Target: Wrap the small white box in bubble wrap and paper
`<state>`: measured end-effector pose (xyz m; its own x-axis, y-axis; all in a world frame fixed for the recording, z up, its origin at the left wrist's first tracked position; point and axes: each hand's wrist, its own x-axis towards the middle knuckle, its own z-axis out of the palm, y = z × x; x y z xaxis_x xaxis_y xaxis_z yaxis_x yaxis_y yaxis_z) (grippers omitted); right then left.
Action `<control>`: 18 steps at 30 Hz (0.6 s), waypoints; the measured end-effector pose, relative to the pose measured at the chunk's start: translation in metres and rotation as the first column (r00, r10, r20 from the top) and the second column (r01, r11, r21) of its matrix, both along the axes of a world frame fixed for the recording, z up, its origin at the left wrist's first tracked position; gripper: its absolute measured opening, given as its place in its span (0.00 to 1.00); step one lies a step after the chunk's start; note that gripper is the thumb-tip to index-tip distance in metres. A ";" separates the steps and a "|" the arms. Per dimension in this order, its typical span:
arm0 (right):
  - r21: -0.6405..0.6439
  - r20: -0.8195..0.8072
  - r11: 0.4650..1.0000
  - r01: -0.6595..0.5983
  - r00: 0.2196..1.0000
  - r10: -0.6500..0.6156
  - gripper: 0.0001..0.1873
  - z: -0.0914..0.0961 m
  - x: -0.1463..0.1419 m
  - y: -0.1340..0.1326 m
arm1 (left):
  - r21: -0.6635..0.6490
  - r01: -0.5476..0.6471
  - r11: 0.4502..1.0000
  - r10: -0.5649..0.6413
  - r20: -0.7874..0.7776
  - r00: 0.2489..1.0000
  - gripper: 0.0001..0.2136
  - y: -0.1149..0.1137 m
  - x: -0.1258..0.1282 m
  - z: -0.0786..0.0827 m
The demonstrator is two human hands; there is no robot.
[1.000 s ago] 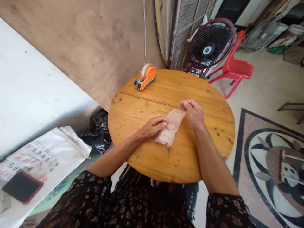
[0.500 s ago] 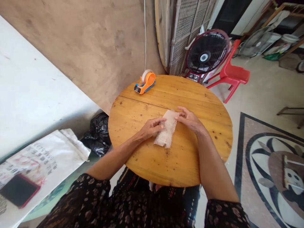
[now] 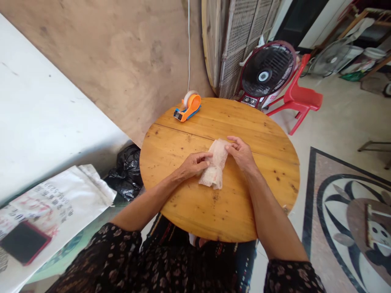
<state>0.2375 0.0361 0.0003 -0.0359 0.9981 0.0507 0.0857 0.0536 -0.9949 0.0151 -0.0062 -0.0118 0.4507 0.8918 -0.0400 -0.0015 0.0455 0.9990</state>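
Observation:
A small clear plastic bag with pale contents lies near the middle of the round wooden table. My left hand presses its fingertips on the bag's left edge. My right hand pinches the bag's right upper edge, folding it inward over the bag. Both hands have curled fingers closed on the plastic.
An orange and blue tape dispenser sits at the table's far edge by the wall. A fan and a red plastic chair stand behind the table. A black bag and a white sack with a dark phone lie left.
My right hand moved left from the bag's far right corner, folding that side over, so the bag looks narrower. My left hand stayed on the left edge.

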 end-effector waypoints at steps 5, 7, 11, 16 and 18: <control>0.208 0.166 0.961 0.183 0.961 -0.220 0.17 0.011 0.003 -0.003 | 0.028 -0.047 0.998 0.048 -0.019 0.999 0.34 0.001 0.003 -0.005; 0.240 0.220 0.966 0.098 0.963 -0.153 0.13 0.021 0.001 -0.010 | 0.046 -0.053 0.998 0.054 -0.029 0.998 0.36 0.001 0.003 -0.005; 0.204 0.366 0.973 -0.108 0.930 0.026 0.18 0.037 -0.010 -0.030 | 0.108 -0.056 0.993 0.066 -0.087 0.994 0.38 0.002 0.003 -0.005; 0.114 0.731 0.974 -0.194 0.681 0.050 0.18 0.049 -0.023 -0.044 | 0.214 -0.083 0.973 0.129 -0.209 0.969 0.37 0.002 0.003 -0.003; 0.067 0.806 0.975 -0.212 0.588 0.073 0.16 0.050 -0.024 -0.045 | 0.222 -0.067 0.973 0.119 -0.228 0.966 0.37 0.002 0.003 -0.002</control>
<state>0.2137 -0.0085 0.0508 -0.2725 0.9598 0.0677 0.8157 0.2678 -0.5128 0.0181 -0.0044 -0.0137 0.3655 0.9290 0.0575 0.2430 -0.1549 0.9576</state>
